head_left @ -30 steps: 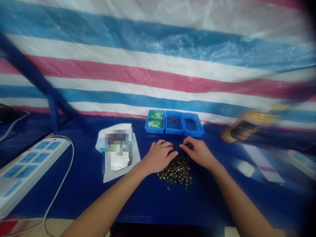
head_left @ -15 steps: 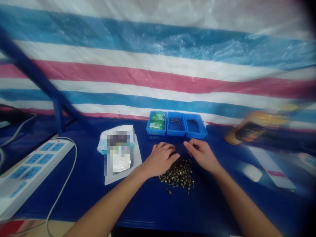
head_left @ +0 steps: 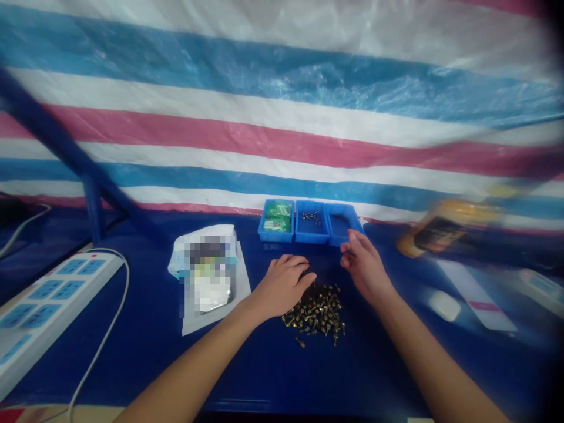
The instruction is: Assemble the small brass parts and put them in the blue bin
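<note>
A striped tarp (head_left: pixel 264 141) in blue, white and pink hangs behind a dark blue table (head_left: pixel 132 364), and a blue frame bar (head_left: pixel 92 205) slants down at the far left. On the table at the left lies a power strip (head_left: pixel 57 311) with its white cable (head_left: pixel 106 335) curving beside it. Next comes a sheet of white paper (head_left: pixel 215 326) under a packet (head_left: pixel 209 276), whose print is pixelated and unreadable.

The left hand (head_left: pixel 282 286) rests palm down just behind the pile of brass screws (head_left: pixel 315 314), which lies loose on the bare table. Its fingers curl over and their tips are hidden, so I cannot tell whether they hold anything.

Three blue bins stand in a row beyond the hands. The left bin (head_left: pixel 276 220) holds green packets, the middle bin (head_left: pixel 312 226) a few dark screws, and the right bin (head_left: pixel 339 226) something dark and hard to make out.

The right hand (head_left: pixel 363 261) is raised just in front of the right bin, its fingertips drawn close together; any small item between them would be too small to see.

Further right, a bottle (head_left: pixel 445 229), a mouse (head_left: pixel 444 305), a paper strip (head_left: pixel 473 294) and a second power strip (head_left: pixel 541 288) are blurred.
</note>
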### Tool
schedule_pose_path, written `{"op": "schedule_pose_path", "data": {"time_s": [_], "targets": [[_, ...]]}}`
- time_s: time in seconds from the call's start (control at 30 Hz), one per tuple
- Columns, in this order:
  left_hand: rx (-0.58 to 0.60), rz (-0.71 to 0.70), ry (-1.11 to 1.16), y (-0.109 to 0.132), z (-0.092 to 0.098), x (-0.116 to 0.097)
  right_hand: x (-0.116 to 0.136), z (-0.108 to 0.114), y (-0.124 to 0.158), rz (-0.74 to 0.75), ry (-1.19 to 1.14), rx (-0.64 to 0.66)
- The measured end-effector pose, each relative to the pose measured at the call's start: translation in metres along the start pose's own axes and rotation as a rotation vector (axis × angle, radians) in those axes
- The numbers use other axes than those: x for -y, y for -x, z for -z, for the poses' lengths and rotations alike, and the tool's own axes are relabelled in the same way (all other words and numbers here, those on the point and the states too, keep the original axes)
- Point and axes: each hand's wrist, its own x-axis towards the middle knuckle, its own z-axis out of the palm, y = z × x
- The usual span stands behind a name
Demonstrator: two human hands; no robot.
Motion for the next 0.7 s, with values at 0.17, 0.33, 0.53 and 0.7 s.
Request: {"op": "schedule_pose_path", "data": {"time_s": [0.17,0.33,0.53,0.7], "targets": [[-0.001,-0.006,-0.015,0.0,0.0,0.001,-0.006,0.004,-0.003,0.11,0.468,0.153],[-0.002,0.002,0.026,-0.001,0.002,0.0,-0.016,0.001,-0.002,0.454,1.085,0.495],[0.009,0.013,0.11,-0.002,0.004,-0.002,-0.022,-0.002,-0.003,0.477,1.265,0.477],[-0.014,0.01,0.126,-0.001,0.005,-0.002,-0.019,0.001,-0.003,0.494,1.247,0.501]]}}
